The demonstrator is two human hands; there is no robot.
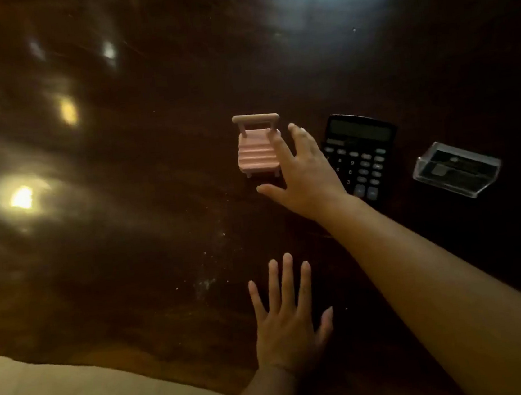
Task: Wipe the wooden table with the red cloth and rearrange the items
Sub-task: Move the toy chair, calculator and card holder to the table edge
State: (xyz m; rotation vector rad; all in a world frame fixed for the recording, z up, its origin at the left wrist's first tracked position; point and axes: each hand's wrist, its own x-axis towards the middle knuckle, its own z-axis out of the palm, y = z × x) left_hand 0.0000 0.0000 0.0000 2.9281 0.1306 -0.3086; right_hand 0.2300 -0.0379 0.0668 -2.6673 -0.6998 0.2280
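Head view: small pink chair-shaped stand, slatted seat, pale top rail, upright just left of the right hand, whose spread fingers hold nothing. Black calculator under and right of that hand; clear card holder farther right. Left hand flat, fingers splayed, empty. Dark glossy wooden table, dusty specks, light reflections.

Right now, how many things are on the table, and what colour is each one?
Pink: 1, the little toy chair
Black: 1, the calculator
Clear: 1, the plastic card holder
Total: 3 things on the wooden table. No red cloth is in view.
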